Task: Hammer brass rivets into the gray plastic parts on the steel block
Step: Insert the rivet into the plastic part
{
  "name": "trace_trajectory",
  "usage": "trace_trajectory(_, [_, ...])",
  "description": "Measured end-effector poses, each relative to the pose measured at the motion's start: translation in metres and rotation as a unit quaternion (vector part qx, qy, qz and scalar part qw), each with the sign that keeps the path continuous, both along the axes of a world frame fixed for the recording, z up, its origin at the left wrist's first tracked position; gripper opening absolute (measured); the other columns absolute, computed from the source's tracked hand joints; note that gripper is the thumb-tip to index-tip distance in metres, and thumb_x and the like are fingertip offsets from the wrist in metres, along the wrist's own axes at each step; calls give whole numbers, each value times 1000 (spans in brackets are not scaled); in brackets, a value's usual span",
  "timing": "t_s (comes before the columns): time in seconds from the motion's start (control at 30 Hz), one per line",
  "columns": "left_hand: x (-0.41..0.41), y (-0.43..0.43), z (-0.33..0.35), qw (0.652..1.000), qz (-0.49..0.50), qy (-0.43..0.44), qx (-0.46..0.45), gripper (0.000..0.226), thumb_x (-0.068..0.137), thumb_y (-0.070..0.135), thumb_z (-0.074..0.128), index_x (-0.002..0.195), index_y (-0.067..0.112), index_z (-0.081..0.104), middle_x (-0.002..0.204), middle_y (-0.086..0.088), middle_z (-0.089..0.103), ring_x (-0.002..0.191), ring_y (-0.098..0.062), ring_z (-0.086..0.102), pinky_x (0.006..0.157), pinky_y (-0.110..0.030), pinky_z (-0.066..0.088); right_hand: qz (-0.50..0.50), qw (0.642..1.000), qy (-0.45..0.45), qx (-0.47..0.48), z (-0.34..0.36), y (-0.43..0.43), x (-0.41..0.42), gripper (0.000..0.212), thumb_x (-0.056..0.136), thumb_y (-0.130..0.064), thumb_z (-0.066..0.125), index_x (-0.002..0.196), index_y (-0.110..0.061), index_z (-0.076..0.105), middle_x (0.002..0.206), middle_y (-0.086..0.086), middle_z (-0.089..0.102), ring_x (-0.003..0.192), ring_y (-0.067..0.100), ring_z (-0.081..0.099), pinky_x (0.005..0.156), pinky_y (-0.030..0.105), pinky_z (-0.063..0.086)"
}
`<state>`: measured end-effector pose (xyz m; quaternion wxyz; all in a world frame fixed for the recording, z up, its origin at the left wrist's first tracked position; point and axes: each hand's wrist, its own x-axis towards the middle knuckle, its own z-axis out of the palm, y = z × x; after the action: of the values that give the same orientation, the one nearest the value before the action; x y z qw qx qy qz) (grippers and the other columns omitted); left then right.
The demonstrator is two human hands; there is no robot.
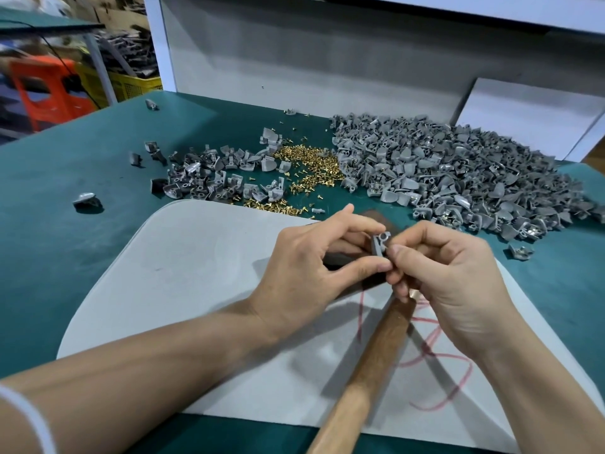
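Observation:
My left hand (314, 257) and my right hand (448, 276) meet above the grey mat (183, 273). Between their fingertips they pinch one small gray plastic part (379, 244) with a round hole on top. The steel block (347, 262) lies dark beneath the hands, mostly hidden. A hammer with a wooden handle (370, 368) runs from the lower edge up under my right hand; its head is covered. Loose brass rivets (307, 168) lie heaped on the green table beyond the mat.
A large pile of gray parts (458, 172) fills the right rear of the green table (65, 198). A smaller heap of gray parts (209, 175) lies left of the rivets. A white panel (327, 54) backs the table. An orange stool (42, 90) stands far left.

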<state>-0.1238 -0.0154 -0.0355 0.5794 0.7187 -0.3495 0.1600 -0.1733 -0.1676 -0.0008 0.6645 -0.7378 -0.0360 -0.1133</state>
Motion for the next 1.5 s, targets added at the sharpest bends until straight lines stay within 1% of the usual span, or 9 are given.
trace_trajectory(0.1, [0,0,0,1000,-3,2,-4,32,72,14,79,100,2,68,86,-1,72,75,0,69,102,-10,36,-5,1000,-4,-3,1,2,-1,26,82,3,62,59,-10,65,48,8,60,42,13,50,40,18,41])
trace_trajectory(0.23, [0,-1,0,1000,0,-20,5,31,71,12,78,95,-4,68,84,5,69,70,-3,69,116,-32,30,-19,1000,-1,-1,0,5,-1,29,81,5,62,58,-13,61,47,8,59,40,11,48,39,16,39])
trace_trajectory(0.3, [0,-1,-1,1000,0,-19,5,30,71,11,78,94,-5,68,81,-1,72,68,-1,67,116,-34,28,-21,1000,1,2,0,6,-2,31,81,6,62,57,-13,60,46,8,58,39,11,48,39,16,39])
trace_trajectory(0.47, [2,-1,-3,1000,6,-19,10,29,70,9,78,92,-7,68,79,-8,74,67,-3,68,116,-34,28,-27,1000,2,5,0,8,-2,28,81,8,61,59,-8,58,44,6,57,36,9,46,37,14,37])
trace_trajectory(0.7, [1,-1,-4,1000,-3,-17,1,27,71,10,77,90,-6,68,78,3,70,66,8,62,116,-34,27,-19,999,20,21,-1,7,0,35,82,7,60,52,-13,61,44,7,57,35,9,44,37,13,35])
trace_trajectory(1.07, [-1,-2,0,997,7,-49,53,24,73,10,75,88,-8,67,84,6,64,72,-9,69,116,-37,26,-14,999,52,9,-4,4,1,29,81,3,61,56,-13,61,45,4,55,37,8,43,37,14,33])
trace_trajectory(1.2, [-1,0,2,999,-5,-16,38,26,74,13,75,91,-5,66,85,7,68,72,-2,69,118,-26,22,15,994,72,80,-3,6,1,36,83,5,57,52,-15,61,46,7,53,38,13,43,38,17,34])
trace_trajectory(1.33, [-1,2,5,999,-24,-2,27,27,77,17,73,97,2,64,87,7,71,80,-2,71,116,-18,20,42,981,69,175,-1,7,2,13,69,-13,59,57,-10,62,47,10,51,39,18,42,39,19,35])
trace_trajectory(1.5, [-1,2,3,1000,-18,1,15,26,78,16,72,98,1,63,89,8,70,78,2,69,116,-21,23,6,992,30,126,-7,7,3,33,88,1,52,61,-12,67,49,9,55,42,16,46,41,20,39])
